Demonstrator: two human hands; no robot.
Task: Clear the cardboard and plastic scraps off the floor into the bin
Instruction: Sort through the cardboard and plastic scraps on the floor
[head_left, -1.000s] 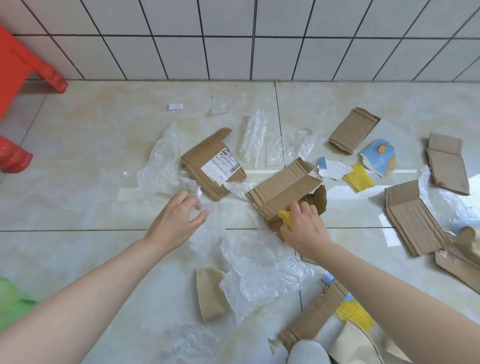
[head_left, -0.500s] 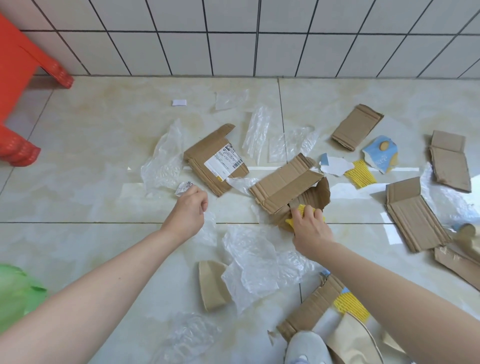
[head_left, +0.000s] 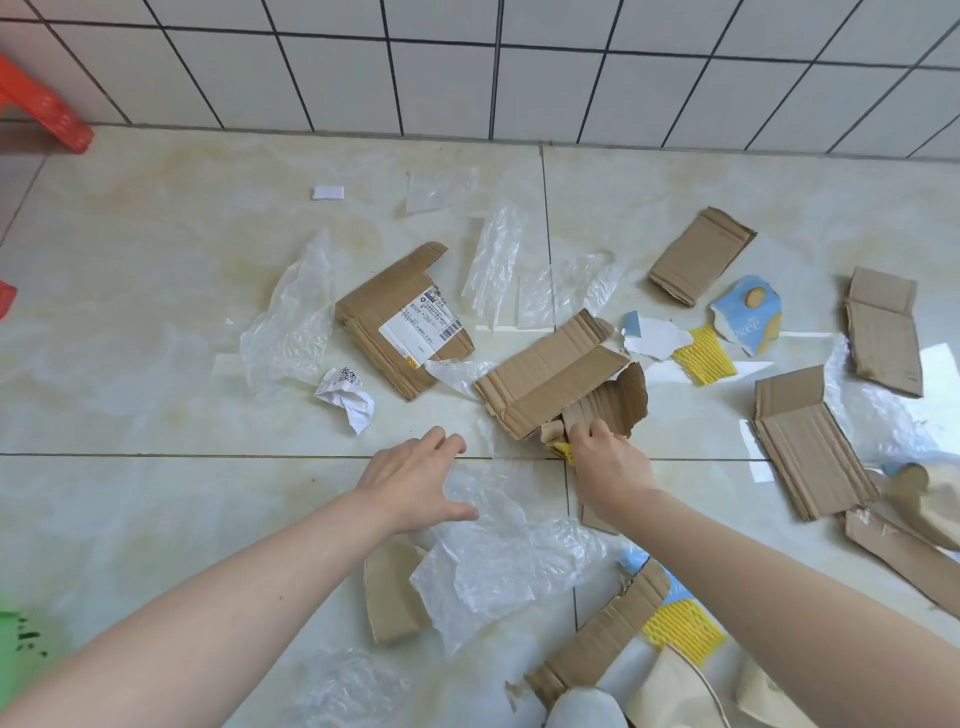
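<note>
Cardboard piece (head_left: 561, 382), centre frame, torn and folded, lies on floor (head_left: 130, 312); rt hand (head_left: 605, 465) pinches its near lower edge, fingers curled round brown flap plus a yellow scrap (head_left: 565, 451). Lt hand (head_left: 415, 478) just left of it: fingers spread, palm down, holding nothing, over edge of clear plastic sheet (head_left: 498, 561) at lower centre; contact w/ sheet cannot be told.

Handling (judged): cardboard light, stiff along flutes, bends at creases, torn edges may rip further; best taken at a folded double-layer edge, as rt hand does. Plastic film very light, limp, slippery; needs bunching into fist, not edge pinch.

Outward: labelled cardboard (head_left: 402, 319) left of centre, crumpled white paper (head_left: 345, 397) near it, more film (head_left: 288, 322) further left. Upper right: flat cardboard (head_left: 698, 254), blue printed scrap (head_left: 748, 314), yellow corrugated bit (head_left: 704, 356). Right edge: two more cardboard pieces (head_left: 802, 447). Bottom: cardboard strip (head_left: 597, 644). Green object (head_left: 21, 644) at lower left edge, poss. bin, not certain.

Progress: most scraps not yet cleared.
</note>
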